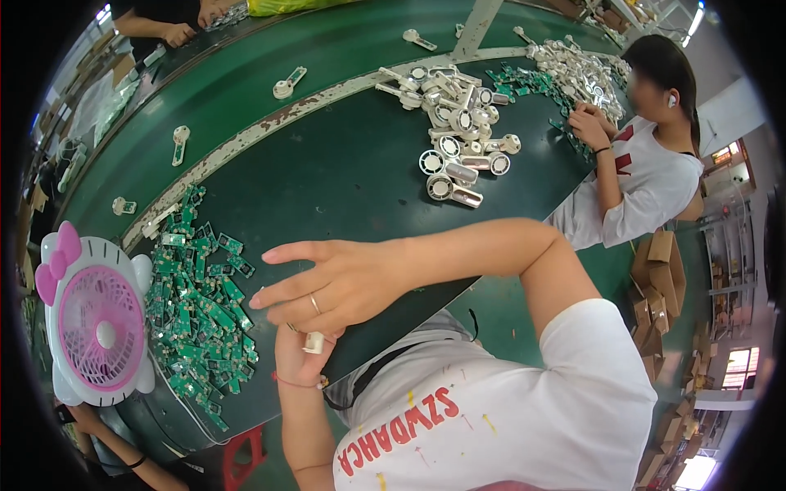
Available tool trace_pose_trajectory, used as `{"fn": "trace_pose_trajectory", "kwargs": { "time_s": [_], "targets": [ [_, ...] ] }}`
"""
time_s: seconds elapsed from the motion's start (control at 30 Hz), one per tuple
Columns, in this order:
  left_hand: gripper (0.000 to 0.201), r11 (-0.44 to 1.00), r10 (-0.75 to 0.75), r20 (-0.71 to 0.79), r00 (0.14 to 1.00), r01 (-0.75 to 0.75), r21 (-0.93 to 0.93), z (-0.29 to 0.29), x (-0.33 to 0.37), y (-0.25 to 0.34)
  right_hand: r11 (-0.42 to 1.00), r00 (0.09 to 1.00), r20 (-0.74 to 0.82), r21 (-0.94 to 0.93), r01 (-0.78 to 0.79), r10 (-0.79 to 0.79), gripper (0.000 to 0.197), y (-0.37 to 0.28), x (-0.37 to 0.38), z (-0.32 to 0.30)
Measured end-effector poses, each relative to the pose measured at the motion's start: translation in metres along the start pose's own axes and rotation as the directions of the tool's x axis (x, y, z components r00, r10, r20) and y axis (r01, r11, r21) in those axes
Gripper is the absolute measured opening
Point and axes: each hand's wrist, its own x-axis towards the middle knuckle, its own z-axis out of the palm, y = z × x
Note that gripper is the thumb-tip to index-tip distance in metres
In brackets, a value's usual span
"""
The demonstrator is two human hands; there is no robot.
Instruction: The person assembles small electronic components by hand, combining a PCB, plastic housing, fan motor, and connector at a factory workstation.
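My right hand [348, 282], fingers spread, covers my left hand [299, 356], which holds a mostly hidden white plastic piece [313, 343] near the table [327, 172] edge, perhaps to steady it; whether the right also grips, I cannot tell. Thin green circuit boards [205, 315] heap leftward, apparently for easy reach. Smooth, round-headed handheld fans [458, 123] lie piled beyond.
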Motion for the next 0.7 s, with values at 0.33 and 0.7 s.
{"fn": "trace_pose_trajectory", "kwargs": {
  "time_s": [0.33,0.7],
  "targets": [
    [0.047,0.534,0.643,0.146,0.752,-0.576,0.618,0.004,-0.008,0.015,0.316,0.477,0.735,0.362,-0.877,0.483,0.02,0.013,-0.009,-0.016],
    [0.054,0.375,0.753,0.275,0.598,-0.733,0.567,0.011,0.009,0.014,0.303,0.538,0.181,0.661,-0.686,0.823,0.021,-0.013,-0.018,0.023]
  ]
}}
